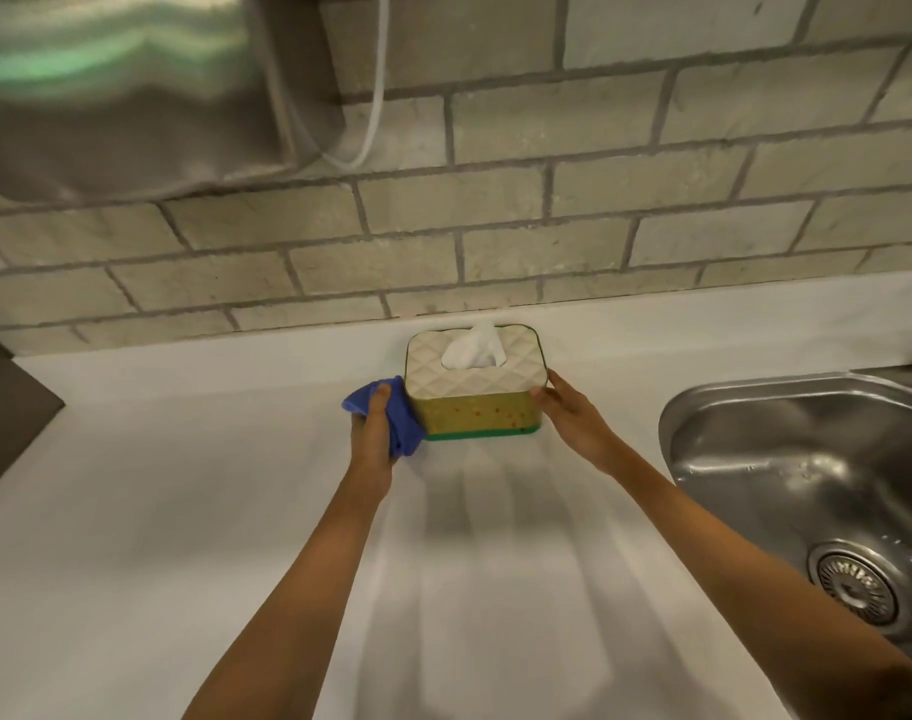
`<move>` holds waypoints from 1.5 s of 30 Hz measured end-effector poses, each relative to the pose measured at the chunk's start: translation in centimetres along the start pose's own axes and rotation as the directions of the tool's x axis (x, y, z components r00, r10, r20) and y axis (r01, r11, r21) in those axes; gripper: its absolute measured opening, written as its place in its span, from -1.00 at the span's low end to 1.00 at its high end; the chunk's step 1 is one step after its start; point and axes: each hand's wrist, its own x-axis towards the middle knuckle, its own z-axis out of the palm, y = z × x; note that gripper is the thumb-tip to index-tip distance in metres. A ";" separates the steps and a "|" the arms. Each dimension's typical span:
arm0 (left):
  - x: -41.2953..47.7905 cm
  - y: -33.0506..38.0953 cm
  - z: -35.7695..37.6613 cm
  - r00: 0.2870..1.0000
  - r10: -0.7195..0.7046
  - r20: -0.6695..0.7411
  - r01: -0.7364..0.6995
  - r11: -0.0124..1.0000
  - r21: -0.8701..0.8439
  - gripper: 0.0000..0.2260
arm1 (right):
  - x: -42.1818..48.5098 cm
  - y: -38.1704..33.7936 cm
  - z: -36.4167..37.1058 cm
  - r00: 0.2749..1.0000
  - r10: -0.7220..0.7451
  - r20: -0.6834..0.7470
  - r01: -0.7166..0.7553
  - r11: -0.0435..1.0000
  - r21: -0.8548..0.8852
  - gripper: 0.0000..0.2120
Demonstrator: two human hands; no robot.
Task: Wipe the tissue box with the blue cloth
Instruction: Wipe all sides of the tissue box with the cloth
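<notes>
The tissue box (474, 410) stands on the white counter (183, 511) close to the tiled wall. It has a cream quilted lid, a yellow-green front with red specks, a green base, and a white tissue (473, 348) sticking out of the top. My left hand (371, 428) grips the bunched blue cloth (399, 418) and presses it against the box's left side. My right hand (563, 407) holds the box's right side, with the thumb at the front corner and the fingers around the far edge.
A steel sink (807, 480) with a round drain lies at the right, close to my right forearm. A brick-tiled wall (547, 226) rises behind the box. A steel hood (121, 90) and a white cable (373, 111) hang at the upper left.
</notes>
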 end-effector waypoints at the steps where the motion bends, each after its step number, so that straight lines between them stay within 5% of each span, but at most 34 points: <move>1: 0.3 -0.1 0.4 1.000 0.021 0.002 -0.021 0.999 0.046 -0.68 | 0.0 0.1 0.1 1.000 -0.025 -0.004 0.025 1.000 -0.008 -0.52; 10: -0.1 -1.1 2.2 0.983 0.165 -0.075 -0.124 0.917 0.379 -0.58 | -0.8 0.2 0.5 0.992 -0.024 -0.124 0.027 0.999 0.023 -0.50; 21: -7.9 -1.7 -0.9 0.955 0.265 -0.133 -0.127 0.772 0.623 -0.70 | -9.8 -0.5 0.1 0.988 0.058 -0.141 -0.057 0.998 0.014 -0.48; 33: -13.8 -1.1 -4.4 0.956 0.279 -0.088 -0.126 0.664 0.737 -0.51 | -15.5 -1.0 -0.2 0.987 0.160 -0.022 -0.154 0.973 0.174 -0.22; 45: -12.6 0.7 -2.6 0.966 0.248 -0.072 -0.086 0.573 0.815 -0.41 | -12.6 0.0 -0.6 0.994 0.107 -0.002 -0.106 0.989 0.098 -0.36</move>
